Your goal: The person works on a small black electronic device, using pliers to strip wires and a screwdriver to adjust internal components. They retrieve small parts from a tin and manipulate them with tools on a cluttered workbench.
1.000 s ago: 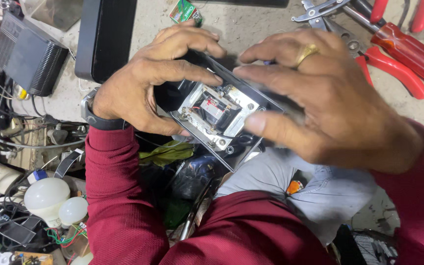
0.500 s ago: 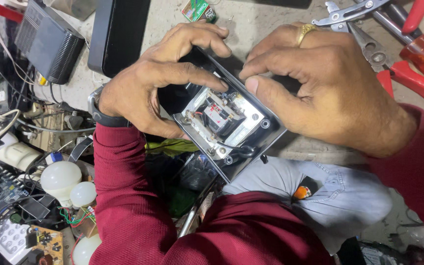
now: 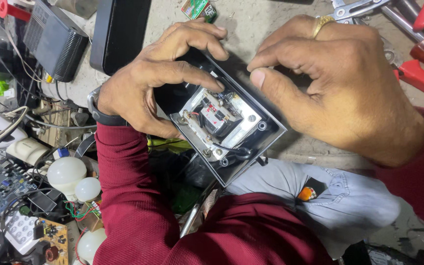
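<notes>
Both hands are holding a small black box [image 3: 251, 142], open side up, above the person's lap and the near edge of the tabletop [image 3: 271, 29]. The left hand [image 3: 158, 83] is wrapping around the box's left end, its grip clenched on it, with the thumb pressing at the edge of the metal plate [image 3: 217, 122] inside. The right hand [image 3: 339, 93] is curling over the box's far right side, its grip also closing on the box, the thumb tip pointing at the plate's upper corner; a gold ring [image 3: 322, 23] is sitting on one finger. A black wire [image 3: 231, 149] is looping along the plate's lower edge inside the box.

Red-handled pliers [image 3: 418, 64] are lying on the tabletop just beyond the right hand. A black adapter [image 3: 57, 41] and a flat black case [image 3: 119, 32] are lying to the upper left. White bulbs [image 3: 67, 174] and circuit boards [image 3: 6, 186] are crowding the lower left, beside the red sleeve [image 3: 128, 196].
</notes>
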